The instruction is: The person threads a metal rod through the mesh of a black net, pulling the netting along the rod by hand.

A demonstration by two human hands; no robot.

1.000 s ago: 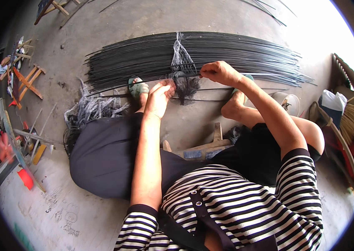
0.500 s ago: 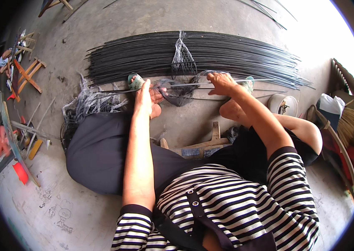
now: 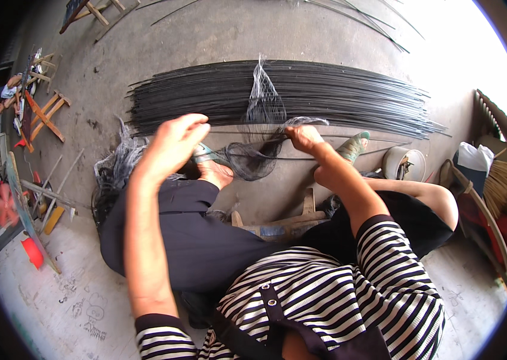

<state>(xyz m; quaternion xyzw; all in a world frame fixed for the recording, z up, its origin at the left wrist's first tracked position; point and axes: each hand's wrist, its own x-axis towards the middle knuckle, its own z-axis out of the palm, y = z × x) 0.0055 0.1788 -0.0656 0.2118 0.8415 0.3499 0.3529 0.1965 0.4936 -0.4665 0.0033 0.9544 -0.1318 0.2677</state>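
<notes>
My right hand (image 3: 305, 138) is closed around a gathered end of thin mesh netting (image 3: 259, 164), with a pale wisp sticking out past the fingers. The dark, sheer mesh sags from it in a loop toward my left foot. My left hand (image 3: 179, 141) is raised above my left knee, fingers stretched and thumb apart, with nothing visible in it. Beyond both hands lies a wide bundle of thin black rods (image 3: 205, 90). White netting (image 3: 261, 90) drapes over the bundle's middle. A few single rods lie nearer my feet, partly hidden by the mesh.
A heap of grey netting (image 3: 122, 157) lies beside my left leg. To the right stand a white bucket (image 3: 398, 163) and a straw broom (image 3: 499, 183). Wooden stools (image 3: 46, 117) and a pink fan (image 3: 5, 205) are at left. A low wooden seat (image 3: 280, 228) is between my legs.
My left hand has moved left, away from the mesh. My right hand has shifted slightly left and closed on the netting, which now hangs lower. The whole view has shifted a little.
</notes>
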